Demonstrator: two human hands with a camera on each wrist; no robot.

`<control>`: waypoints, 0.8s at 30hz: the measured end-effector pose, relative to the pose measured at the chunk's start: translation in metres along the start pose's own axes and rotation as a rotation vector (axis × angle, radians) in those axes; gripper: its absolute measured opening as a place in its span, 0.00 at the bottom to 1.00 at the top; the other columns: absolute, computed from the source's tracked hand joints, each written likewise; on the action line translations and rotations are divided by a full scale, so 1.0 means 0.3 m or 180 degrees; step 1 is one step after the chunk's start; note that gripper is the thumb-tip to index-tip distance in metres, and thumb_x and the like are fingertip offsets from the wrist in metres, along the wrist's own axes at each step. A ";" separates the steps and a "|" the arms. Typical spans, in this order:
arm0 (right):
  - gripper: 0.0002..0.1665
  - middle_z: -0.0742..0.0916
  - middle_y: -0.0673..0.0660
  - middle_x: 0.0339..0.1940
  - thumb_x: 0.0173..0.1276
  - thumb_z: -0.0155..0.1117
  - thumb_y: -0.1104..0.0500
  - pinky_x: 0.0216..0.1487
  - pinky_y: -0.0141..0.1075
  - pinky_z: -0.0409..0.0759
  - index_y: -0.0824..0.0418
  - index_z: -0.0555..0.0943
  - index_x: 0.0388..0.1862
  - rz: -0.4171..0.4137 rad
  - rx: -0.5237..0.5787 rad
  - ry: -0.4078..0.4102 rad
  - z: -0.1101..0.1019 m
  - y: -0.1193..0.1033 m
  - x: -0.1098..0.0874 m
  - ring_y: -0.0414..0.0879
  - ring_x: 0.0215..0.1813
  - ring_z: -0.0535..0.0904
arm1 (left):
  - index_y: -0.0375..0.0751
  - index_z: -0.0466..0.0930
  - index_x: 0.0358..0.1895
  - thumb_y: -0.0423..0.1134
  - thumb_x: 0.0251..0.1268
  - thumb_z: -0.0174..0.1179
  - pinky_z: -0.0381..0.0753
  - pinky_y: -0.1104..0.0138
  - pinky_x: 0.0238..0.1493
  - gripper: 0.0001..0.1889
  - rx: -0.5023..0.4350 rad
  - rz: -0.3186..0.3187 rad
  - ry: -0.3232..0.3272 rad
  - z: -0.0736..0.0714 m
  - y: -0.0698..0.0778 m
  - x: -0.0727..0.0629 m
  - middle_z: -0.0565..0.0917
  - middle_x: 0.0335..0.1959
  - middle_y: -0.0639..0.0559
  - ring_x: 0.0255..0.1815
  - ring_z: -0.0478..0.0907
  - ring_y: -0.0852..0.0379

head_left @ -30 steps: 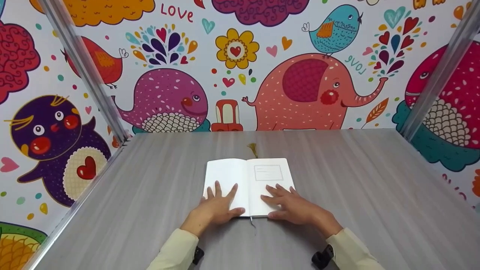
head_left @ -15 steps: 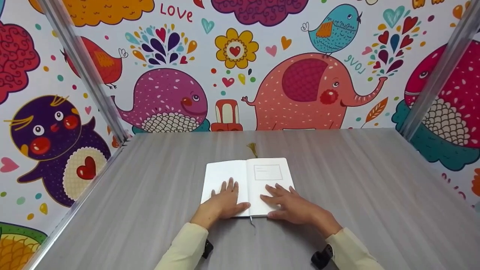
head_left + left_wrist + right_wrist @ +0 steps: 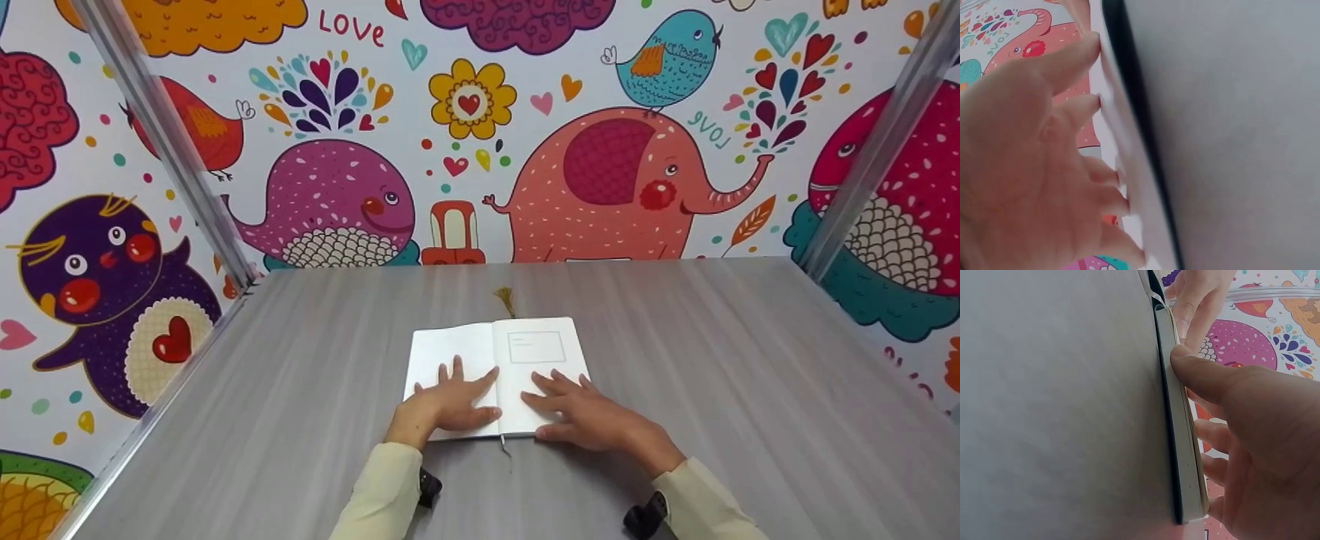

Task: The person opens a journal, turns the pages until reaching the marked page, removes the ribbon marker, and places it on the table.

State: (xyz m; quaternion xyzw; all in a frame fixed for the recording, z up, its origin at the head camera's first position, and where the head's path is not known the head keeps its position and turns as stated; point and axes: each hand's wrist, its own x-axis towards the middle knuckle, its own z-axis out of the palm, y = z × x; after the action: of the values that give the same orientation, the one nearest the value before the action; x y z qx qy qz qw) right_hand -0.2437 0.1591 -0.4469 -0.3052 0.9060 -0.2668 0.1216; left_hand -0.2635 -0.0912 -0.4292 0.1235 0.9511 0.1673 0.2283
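An open notebook (image 3: 457, 341) with a dark cover lies flat, its left page blank and its right page bearing a printed box (image 3: 535, 347). My left hand (image 3: 448, 403) presses on the left page with fingers spread, the thumb beside the center fold. On the right page rests my right hand (image 3: 581, 412), fingers apart, thumb at the lower edge. The right wrist view shows the thick page block (image 3: 1179, 422) under the right thumb. In the left wrist view, the left fingertips (image 3: 1094, 42) touch the page. A ribbon bookmark (image 3: 505, 445) hangs from the bottom of the fold.
The notebook lies on a grey wood-grain table (image 3: 315, 337). A gold tassel (image 3: 505, 300) sticks out beyond its top edge. Walls with cartoon animals (image 3: 600, 187) stand behind and at the sides, with metal posts (image 3: 169, 142) at the corners.
My left hand has shifted right across the left page toward the fold; its fingers drew together, then spread again. The right hand stays in place.
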 end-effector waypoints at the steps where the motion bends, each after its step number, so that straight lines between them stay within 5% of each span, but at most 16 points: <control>1: 0.36 0.64 0.60 0.81 0.71 0.64 0.45 0.77 0.69 0.42 0.52 0.69 0.75 -0.0002 -0.0012 0.0002 0.000 0.000 0.000 0.65 0.83 0.50 | 0.66 0.51 0.80 0.65 0.70 0.51 0.40 0.27 0.73 0.38 -0.0012 -0.0009 -0.0005 0.001 0.002 -0.001 0.38 0.83 0.33 0.83 0.34 0.31; 24: 0.38 0.68 0.62 0.79 0.67 0.69 0.49 0.75 0.72 0.43 0.57 0.71 0.74 -0.0165 0.0064 -0.0101 -0.038 0.036 -0.016 0.68 0.81 0.53 | 0.67 0.57 0.78 0.65 0.67 0.57 0.41 0.24 0.70 0.38 -0.0194 0.0014 0.0200 0.018 0.009 0.003 0.41 0.82 0.31 0.82 0.37 0.29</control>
State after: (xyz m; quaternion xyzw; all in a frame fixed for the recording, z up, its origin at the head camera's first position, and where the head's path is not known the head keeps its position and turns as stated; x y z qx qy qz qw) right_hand -0.2497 0.1741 -0.4433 -0.3314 0.8931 -0.2740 0.1321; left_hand -0.2613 -0.0871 -0.4332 0.1133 0.9520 0.2005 0.2017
